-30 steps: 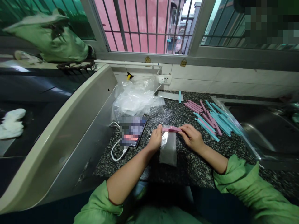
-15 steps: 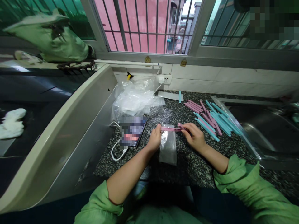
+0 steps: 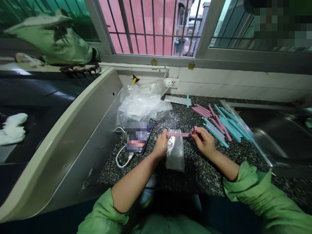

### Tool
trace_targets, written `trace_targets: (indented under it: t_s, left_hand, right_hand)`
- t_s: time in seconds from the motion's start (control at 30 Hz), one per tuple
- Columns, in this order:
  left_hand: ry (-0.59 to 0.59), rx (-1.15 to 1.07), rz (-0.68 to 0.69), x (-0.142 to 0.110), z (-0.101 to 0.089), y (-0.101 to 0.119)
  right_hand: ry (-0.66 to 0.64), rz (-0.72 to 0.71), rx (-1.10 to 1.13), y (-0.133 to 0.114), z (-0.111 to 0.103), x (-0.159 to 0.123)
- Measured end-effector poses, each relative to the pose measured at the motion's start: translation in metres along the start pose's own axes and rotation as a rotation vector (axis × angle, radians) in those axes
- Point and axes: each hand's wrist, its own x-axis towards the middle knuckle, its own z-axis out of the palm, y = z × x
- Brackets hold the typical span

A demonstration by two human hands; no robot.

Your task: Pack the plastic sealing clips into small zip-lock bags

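Observation:
A pink bag-sealing clip point(image 3: 179, 134) lies level across the top edge of a small clear plastic bag point(image 3: 175, 154), above the counter. Pinched at the clip's left end are the fingers of my left hand point(image 3: 161, 143). My right hand point(image 3: 204, 141) is closed at the other end, where a short pink piece stands up between thumb and fingers. How that piece joins the clip is too small to make out. To the right lie several loose pink clips point(image 3: 201, 110) and blue clips point(image 3: 231, 127), spread in a loose pile.
A phone point(image 3: 140, 138) with a white charging cable point(image 3: 119, 165) lies left of my hands. Behind it sits a heap of clear plastic bags point(image 3: 141, 104). One blue clip point(image 3: 188, 101) rests on a flat pale packet point(image 3: 176, 99). A metal sink point(image 3: 273, 130) borders the right side.
My right hand has shifted slightly right, and the pink piece in its fingers has moved right with it. The left hand has barely moved, and the bag hangs much the same.

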Motion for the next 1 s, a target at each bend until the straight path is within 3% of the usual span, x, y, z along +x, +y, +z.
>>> trace_targets:
  t_s: [0.47, 1.0]
  left_hand:
    - [0.002, -0.133, -0.055, 0.003, 0.0, -0.005]
    - [0.042, -0.349, -0.165, -0.002, 0.006, 0.009]
  right_hand:
    - [0.005, 0.227, 0.152, 0.0, -0.002, -0.003]
    - [0.083, 0.428, 0.386, 0.0, -0.001, -0.002]
